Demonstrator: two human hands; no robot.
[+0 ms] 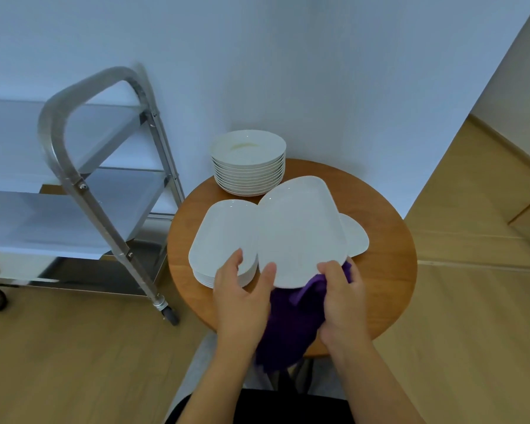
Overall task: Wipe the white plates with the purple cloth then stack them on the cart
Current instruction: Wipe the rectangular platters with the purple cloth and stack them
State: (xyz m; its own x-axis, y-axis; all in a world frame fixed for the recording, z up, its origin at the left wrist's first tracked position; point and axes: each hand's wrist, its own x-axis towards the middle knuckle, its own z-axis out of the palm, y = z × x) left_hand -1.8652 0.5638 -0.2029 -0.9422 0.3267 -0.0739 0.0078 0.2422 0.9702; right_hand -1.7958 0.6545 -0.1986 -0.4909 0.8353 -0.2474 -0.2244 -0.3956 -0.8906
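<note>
My two hands are nearest. My left hand (242,296) has its thumb on top of the near rim of one white plate (300,234), its other fingers spread loosely, the forefinger reaching over the stack beside it. My right hand (343,296) pinches the same rim at about 5 o'clock, with the one purple cloth (291,325) bunched under its fingers; the cloth hangs down from beneath the plate, between my wrists. So that plate is held tilted above the table, cloth against its underside.

At 9 o'clock of the held plate lies a low stack of oblong plates (224,237); I can make out several rims but cannot count them surely. At 3 o'clock one more plate (357,237) peeps out from behind the held one. At 12 o'clock, farther off, stands a taller stack of round dishes (248,162), roughly eleven or twelve by the rims.

All this rests on one round wooden table (386,264). Well to 9 o'clock stands one steel cart (104,191) with three shelves and castors, no plates visible on it. The floor (74,362) is pale wood, and a plain white wall (318,71) rises behind the table
</note>
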